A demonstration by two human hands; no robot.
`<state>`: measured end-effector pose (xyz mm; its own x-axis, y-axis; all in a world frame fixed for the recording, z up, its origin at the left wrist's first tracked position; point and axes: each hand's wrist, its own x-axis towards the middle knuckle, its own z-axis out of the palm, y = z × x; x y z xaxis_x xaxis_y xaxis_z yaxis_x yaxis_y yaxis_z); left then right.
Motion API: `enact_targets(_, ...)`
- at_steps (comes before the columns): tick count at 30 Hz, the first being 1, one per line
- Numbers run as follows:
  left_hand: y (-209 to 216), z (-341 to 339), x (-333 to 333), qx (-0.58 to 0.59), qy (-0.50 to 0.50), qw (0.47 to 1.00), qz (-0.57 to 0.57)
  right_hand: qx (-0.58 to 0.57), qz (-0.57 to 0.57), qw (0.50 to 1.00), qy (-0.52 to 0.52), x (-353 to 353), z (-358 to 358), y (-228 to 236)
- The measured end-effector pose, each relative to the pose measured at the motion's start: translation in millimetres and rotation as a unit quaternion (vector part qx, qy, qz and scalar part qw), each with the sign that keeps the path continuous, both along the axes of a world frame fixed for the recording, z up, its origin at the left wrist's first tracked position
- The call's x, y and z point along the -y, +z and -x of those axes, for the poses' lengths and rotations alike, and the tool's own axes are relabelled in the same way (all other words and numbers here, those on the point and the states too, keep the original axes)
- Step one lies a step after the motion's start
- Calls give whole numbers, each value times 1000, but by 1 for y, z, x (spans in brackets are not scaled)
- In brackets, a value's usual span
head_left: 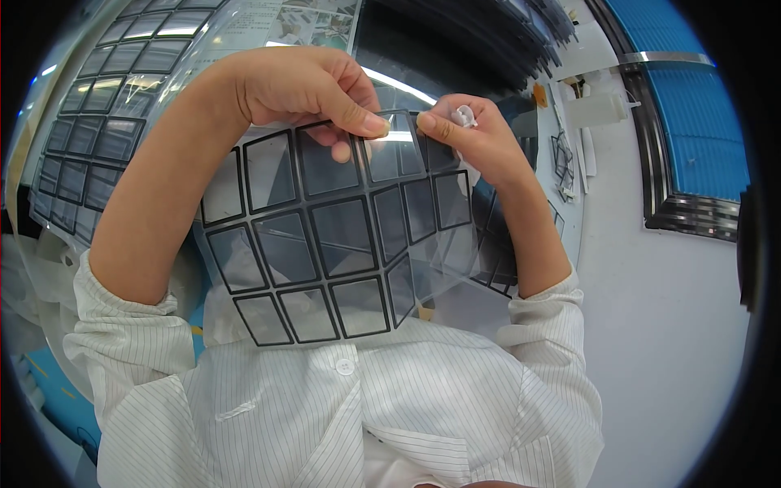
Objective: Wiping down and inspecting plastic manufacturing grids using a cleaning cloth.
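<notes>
A clear, flexible plastic sheet (340, 236) with rows of black rectangular outlines hangs in front of my chest. My left hand (313, 89) pinches its upper edge between thumb and fingers. Just to the right, my right hand (476, 138) grips the same edge, thumb on the near face. A small crumpled white piece (464, 116) sits at the fingers of my right hand. The sheet bends along its right part, where that side folds away from me. Some fingertips are hidden behind it.
More sheets with black outlines (106, 93) lie at the far left under clear film. A printed paper (313, 32) and a stack of dark sheets (496, 41) are at the back. A translucent white container (598, 108) stands at the right, near a blue panel (700, 106) with a dark frame.
</notes>
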<state>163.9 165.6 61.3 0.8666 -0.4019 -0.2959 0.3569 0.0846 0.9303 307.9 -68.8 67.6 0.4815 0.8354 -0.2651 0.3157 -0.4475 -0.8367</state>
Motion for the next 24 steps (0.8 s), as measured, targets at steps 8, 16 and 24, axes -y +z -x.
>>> enact_targets(8, -5, -2, -7, -21, 34, 999, -19, 489, -221, 843, 22, 8, 19, 39)
enact_targets(16, -1, -7, -6, 3, -12, 998, -68, 570, -196, 753, 263, -1, 34, 27)
enact_targets(24, 0, -3, -7, 43, -93, 991, -86, 513, -279, 804, 113, 11, 8, 39)
